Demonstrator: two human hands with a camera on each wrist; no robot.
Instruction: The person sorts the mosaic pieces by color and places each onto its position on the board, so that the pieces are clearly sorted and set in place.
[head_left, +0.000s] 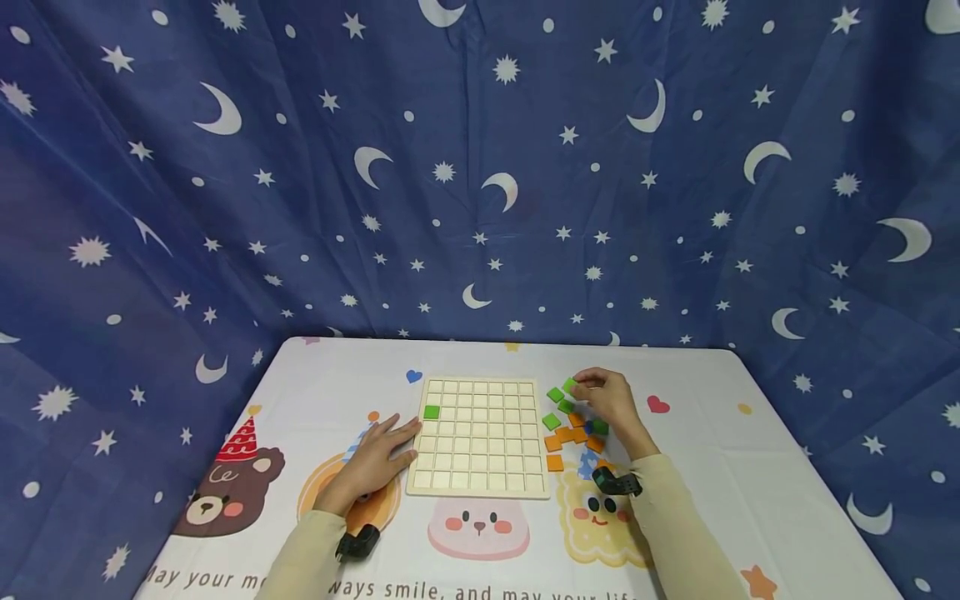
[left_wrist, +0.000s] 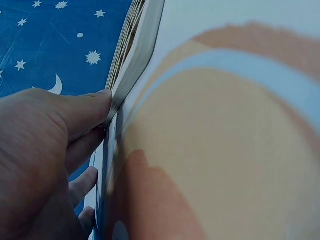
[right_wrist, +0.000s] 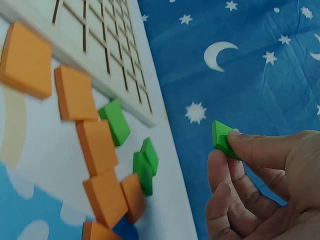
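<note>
My right hand [head_left: 609, 398] pinches a green square tile [right_wrist: 222, 139] between thumb and fingertips, above the far end of the loose tiles. On the table lies a pale wooden grid board [head_left: 480, 497], with a single green tile [head_left: 432, 412] in a cell near its upper left. My left hand [head_left: 372, 458] rests at the board's left edge, its thumb [left_wrist: 92, 107] and fingers touching the rim. Right of the board, several orange tiles [head_left: 554, 463] and green tiles [head_left: 551, 422] lie scattered, some overlapping. A blue piece [right_wrist: 125, 228] shows partly beneath the orange ones.
A white tablecloth [head_left: 697, 500] with cartoon animals, hearts and lettering covers the table. Behind it hangs a dark blue curtain [head_left: 480, 167] with moons and stars. Each wrist wears a black strapped device; the right one [head_left: 617, 482] is near the closest tiles.
</note>
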